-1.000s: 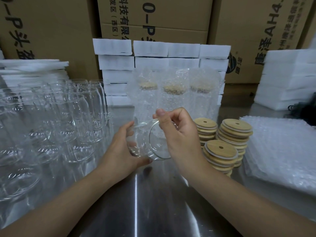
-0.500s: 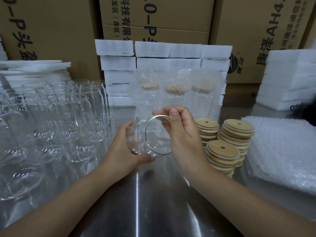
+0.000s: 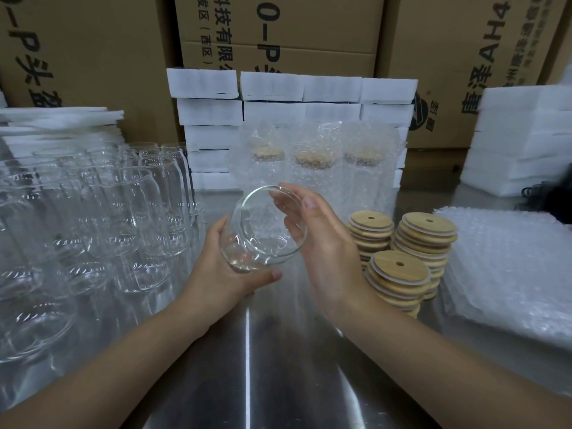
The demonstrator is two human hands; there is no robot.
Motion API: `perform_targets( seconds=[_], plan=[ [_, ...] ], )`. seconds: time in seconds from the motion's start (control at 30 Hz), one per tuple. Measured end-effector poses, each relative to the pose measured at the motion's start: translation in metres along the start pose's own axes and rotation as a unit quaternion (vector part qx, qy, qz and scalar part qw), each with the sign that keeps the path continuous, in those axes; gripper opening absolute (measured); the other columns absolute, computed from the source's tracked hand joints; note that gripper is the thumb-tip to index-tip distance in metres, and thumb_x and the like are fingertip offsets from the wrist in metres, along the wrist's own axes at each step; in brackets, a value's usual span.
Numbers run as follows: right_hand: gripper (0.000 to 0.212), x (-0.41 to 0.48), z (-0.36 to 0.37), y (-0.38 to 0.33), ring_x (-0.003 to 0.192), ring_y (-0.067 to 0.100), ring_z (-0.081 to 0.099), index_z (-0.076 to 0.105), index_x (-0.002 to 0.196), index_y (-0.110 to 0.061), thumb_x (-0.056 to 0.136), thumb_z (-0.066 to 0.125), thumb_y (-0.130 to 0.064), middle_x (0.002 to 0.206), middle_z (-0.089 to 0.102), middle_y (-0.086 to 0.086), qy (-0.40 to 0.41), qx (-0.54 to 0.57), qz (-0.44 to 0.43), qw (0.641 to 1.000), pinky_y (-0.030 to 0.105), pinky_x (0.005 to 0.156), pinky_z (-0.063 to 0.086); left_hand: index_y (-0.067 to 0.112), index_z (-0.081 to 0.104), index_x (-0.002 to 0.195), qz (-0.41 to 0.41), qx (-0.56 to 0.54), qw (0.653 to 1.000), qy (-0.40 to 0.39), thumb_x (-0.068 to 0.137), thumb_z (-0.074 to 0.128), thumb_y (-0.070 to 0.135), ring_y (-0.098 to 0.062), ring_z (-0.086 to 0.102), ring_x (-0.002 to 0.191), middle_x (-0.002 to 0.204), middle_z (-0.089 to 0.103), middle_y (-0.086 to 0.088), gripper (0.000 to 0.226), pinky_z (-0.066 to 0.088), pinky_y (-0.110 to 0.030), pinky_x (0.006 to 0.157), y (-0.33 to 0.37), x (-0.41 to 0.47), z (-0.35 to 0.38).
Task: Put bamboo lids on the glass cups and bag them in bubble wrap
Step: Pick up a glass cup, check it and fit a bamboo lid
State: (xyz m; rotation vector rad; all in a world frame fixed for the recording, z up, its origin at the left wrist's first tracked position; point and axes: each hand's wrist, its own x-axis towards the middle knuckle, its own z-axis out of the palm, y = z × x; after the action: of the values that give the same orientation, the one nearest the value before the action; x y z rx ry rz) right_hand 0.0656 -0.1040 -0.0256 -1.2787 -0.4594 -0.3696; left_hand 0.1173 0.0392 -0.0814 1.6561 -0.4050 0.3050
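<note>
Dozens of glasses (image 3: 93, 218) crowd the steel table (image 3: 247, 366) well left of the cup (image 3: 263, 230), upright and packed close, none lidded. Behind them, further left of the cup and back, lies a pile of white foam sheets (image 3: 62, 119).

Just left of the cup and under it, the left hand (image 3: 216, 274) grips its base, fingers wrapped round the far side and thumb across the bottom edge. The cup is off the table, tilted so that its open mouth faces up and towards the camera, with no lid on it. The right hand (image 3: 328, 252) holds the rim from the cup's right side, fingers curled over the far edge and showing through the glass, thumb on the near edge.

Behind the cup stand three bagged cups (image 3: 315, 168) in a row, each with a lid showing dimly through the wrap. Behind those, white foam blocks (image 3: 210, 113) are stacked like a low wall, and printed brown cartons (image 3: 278, 26) fill the whole back of the room.

Right of the cup, just past the right hand, sit three stacks of round bamboo lids (image 3: 399, 267), each lid with a small hole. Further right of the cup lies a flat pile of bubble-wrap bags (image 3: 507, 274). Behind that pile, well right of the cup, rises another foam stack (image 3: 523, 144), with a dark thing (image 3: 554, 199) at its foot, too blurred to identify.
</note>
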Motion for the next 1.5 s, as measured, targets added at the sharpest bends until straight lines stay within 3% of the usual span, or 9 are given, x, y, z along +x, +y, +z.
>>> perform_targets(
  seconds=[0.2, 0.43, 0.7, 0.8, 0.93, 1.0, 1.13, 1.37, 1.5],
  plan=[
    [0.031, -0.004, -0.002, -0.001, 0.128, 0.003, 0.048, 0.056, 0.115, -0.036, 0.09, 0.039, -0.032, 0.135, 0.057, -0.005, -0.059, -0.046, -0.01, 0.997, 0.027, 0.113, 0.032, 0.029, 0.04, 0.135, -0.013, -0.012, 1.0, -0.021, 0.048, 0.092, 0.023, -0.02, 0.07, 0.091, 0.119, 0.064, -0.004, 0.102, 0.057, -0.036, 0.055, 0.005, 0.0, -0.001],
    [0.032, -0.005, -0.002, -0.001, 0.13, -0.008, 0.041, 0.049, 0.126, -0.039, 0.095, 0.048, -0.03, 0.142, 0.049, -0.014, -0.091, -0.079, -0.005, 0.993, 0.005, 0.093, 0.038, 0.042, 0.044, 0.122, -0.035, -0.037, 0.998, -0.025, 0.05, 0.089, 0.024, -0.013, 0.071, 0.093, 0.111, 0.069, 0.0, 0.087, 0.057, -0.027, 0.06, 0.007, -0.001, -0.001],
    [0.061, -0.005, 0.003, -0.002, 0.131, -0.007, 0.04, 0.043, 0.131, -0.03, 0.077, 0.071, -0.039, 0.141, 0.048, -0.013, -0.077, -0.125, -0.012, 0.989, 0.03, 0.115, 0.032, 0.0, 0.052, 0.112, -0.01, -0.003, 0.998, -0.06, 0.066, 0.087, 0.011, 0.001, 0.066, 0.066, 0.074, 0.07, 0.011, 0.059, 0.048, -0.011, 0.056, 0.009, -0.001, -0.001],
    [0.065, -0.006, 0.003, 0.0, 0.127, -0.01, 0.043, 0.043, 0.13, -0.032, 0.072, 0.073, -0.032, 0.137, 0.05, -0.016, -0.068, -0.138, -0.011, 0.988, 0.023, 0.111, 0.034, 0.017, 0.059, 0.088, 0.021, 0.039, 0.997, -0.06, 0.065, 0.085, 0.001, 0.007, 0.06, 0.053, 0.058, 0.065, 0.016, 0.038, 0.043, -0.007, 0.049, 0.011, 0.0, 0.0],
    [0.071, -0.007, 0.003, 0.0, 0.125, -0.009, 0.045, 0.043, 0.127, -0.032, 0.067, 0.08, -0.034, 0.133, 0.052, -0.015, -0.054, -0.154, -0.019, 0.986, 0.019, 0.108, 0.035, 0.037, 0.065, 0.08, 0.081, 0.087, 0.991, -0.058, 0.058, 0.077, 0.036, 0.022, 0.058, 0.072, 0.07, 0.064, 0.034, 0.025, 0.042, 0.002, 0.059, 0.025, -0.005, 0.003],
    [0.076, -0.007, 0.004, -0.001, 0.124, -0.007, 0.046, 0.044, 0.126, -0.033, 0.061, 0.083, -0.042, 0.131, 0.052, -0.015, -0.044, -0.164, -0.023, 0.985, 0.016, 0.104, 0.037, 0.027, 0.066, 0.095, 0.089, 0.11, 0.989, -0.053, 0.058, 0.075, 0.043, 0.022, 0.059, 0.079, 0.08, 0.065, 0.035, 0.041, 0.044, -0.001, 0.064, 0.022, -0.004, 0.0],
    [0.082, -0.008, 0.006, -0.002, 0.122, -0.001, 0.048, 0.046, 0.123, -0.027, 0.054, 0.09, -0.035, 0.128, 0.052, -0.006, -0.015, -0.189, -0.036, 0.981, 0.027, 0.108, 0.037, 0.007, 0.046, 0.135, 0.085, 0.106, 0.989, -0.061, 0.06, 0.086, 0.048, -0.004, 0.064, 0.107, 0.122, 0.064, -0.001, 0.094, 0.05, -0.015, 0.083, 0.015, 0.0, -0.005],
    [0.063, -0.006, 0.005, -0.003, 0.114, -0.002, 0.053, 0.048, 0.106, -0.03, 0.056, 0.087, -0.029, 0.116, 0.055, -0.01, 0.03, -0.134, -0.02, 0.99, 0.028, 0.105, 0.041, 0.018, 0.043, 0.137, 0.048, 0.108, 0.992, -0.042, 0.055, 0.091, 0.036, -0.015, 0.069, 0.089, 0.115, 0.062, -0.014, 0.096, 0.057, -0.032, 0.074, 0.011, 0.002, -0.005],
    [0.06, -0.002, 0.002, -0.005, 0.111, 0.006, 0.056, 0.052, 0.105, -0.026, 0.054, 0.082, -0.037, 0.11, 0.056, -0.009, 0.069, -0.076, 0.015, 0.995, 0.027, 0.099, 0.045, 0.042, 0.042, 0.129, 0.036, 0.095, 0.995, -0.011, 0.04, 0.088, 0.056, -0.003, 0.059, 0.111, 0.132, 0.053, 0.005, 0.102, 0.056, -0.031, 0.086, 0.009, -0.003, -0.004]
  ],
)
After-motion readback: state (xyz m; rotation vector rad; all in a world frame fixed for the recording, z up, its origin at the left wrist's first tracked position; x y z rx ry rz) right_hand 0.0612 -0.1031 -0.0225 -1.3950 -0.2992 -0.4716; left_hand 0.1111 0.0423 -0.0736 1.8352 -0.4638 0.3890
